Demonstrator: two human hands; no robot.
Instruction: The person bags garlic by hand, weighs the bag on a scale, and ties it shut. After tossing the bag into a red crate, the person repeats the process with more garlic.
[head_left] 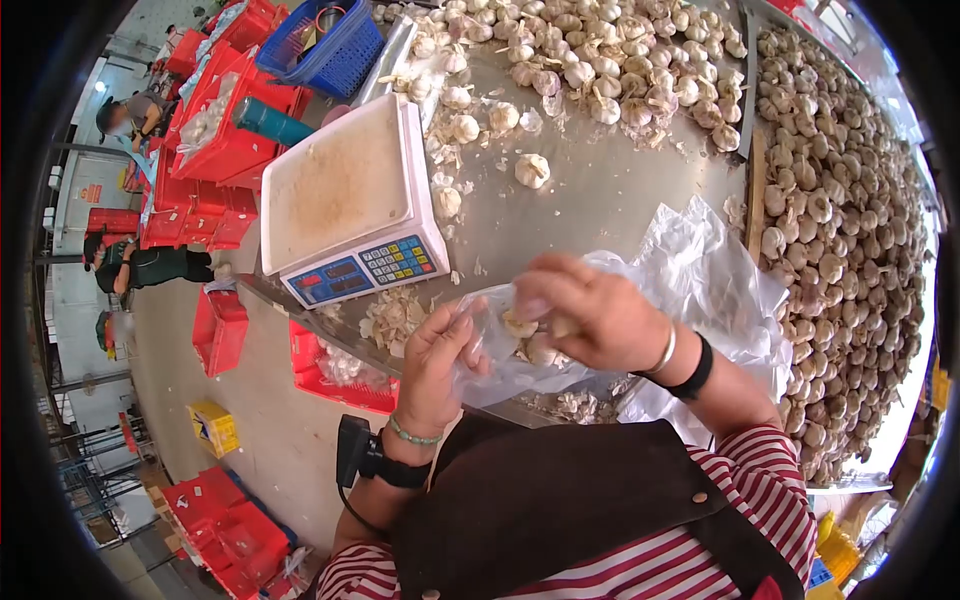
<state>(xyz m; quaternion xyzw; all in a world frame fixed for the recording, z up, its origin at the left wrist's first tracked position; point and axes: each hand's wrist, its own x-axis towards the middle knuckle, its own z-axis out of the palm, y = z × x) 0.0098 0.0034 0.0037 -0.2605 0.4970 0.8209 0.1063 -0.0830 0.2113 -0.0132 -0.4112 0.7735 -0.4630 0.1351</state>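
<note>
My left hand (437, 362) is closed on the edge of a clear plastic bag (520, 378), with the thumb up against the film. Some garlic bulbs (543, 352) show through the bag between my hands. Over the bag, my right hand (595, 315) has its fingers curled inward. They are blurred, and what they grip is hidden. Beside my right wrist lies a heap of empty plastic bags (705, 265). A digital scale (340, 190) stands just beyond my left hand, its pan bare.
Loose garlic (600, 60) is piled at the table's back, with one bulb (532, 171) apart from it. A large garlic heap (845, 240) fills the right. A blue basket (325, 45) sits behind the scale. Red crates (215, 215) and other people are at left.
</note>
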